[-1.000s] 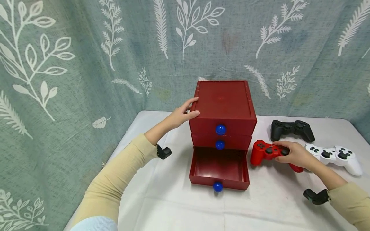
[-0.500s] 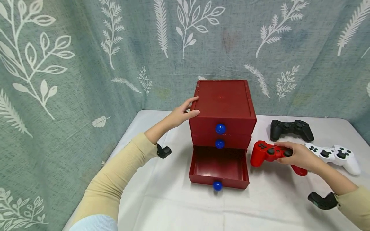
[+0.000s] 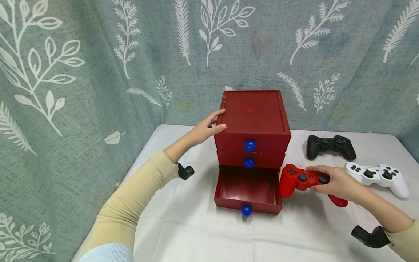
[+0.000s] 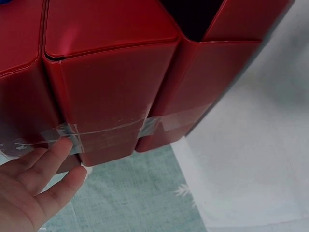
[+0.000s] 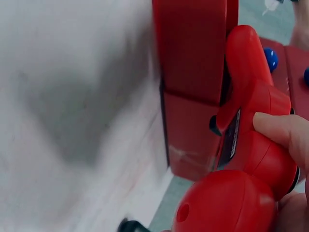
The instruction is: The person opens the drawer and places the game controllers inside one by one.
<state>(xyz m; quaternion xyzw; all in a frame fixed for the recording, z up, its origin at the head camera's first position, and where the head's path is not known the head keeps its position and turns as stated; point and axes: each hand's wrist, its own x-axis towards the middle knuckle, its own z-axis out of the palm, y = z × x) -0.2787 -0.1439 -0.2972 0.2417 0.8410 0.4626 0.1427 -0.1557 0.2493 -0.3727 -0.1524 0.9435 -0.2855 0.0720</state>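
Note:
A red cabinet (image 3: 253, 112) with blue knobs stands mid-table, its bottom drawer (image 3: 248, 189) pulled out and bare inside. The left hand (image 3: 203, 130) rests on the cabinet's upper left edge with fingers spread; the left wrist view shows that hand (image 4: 36, 193) against the taped red side (image 4: 111, 111). In the right hand (image 3: 342, 182) a red game controller (image 3: 296, 180) is gripped between thumb and fingers, just right of the open drawer. In the right wrist view the thumb presses the red controller (image 5: 260, 140), which overlaps the drawer's side (image 5: 193, 48).
To the right, a black controller (image 3: 330, 145) lies near the back, and a white controller (image 3: 381, 176) lies partly behind the right hand. A green patterned curtain (image 3: 196, 72) hangs behind and to the left of the white-covered table (image 3: 196, 225).
The right hand has drawn the red controller toward the table's front, and the controller has moved slightly left, closer to the drawer. The left hand has stayed on the cabinet.

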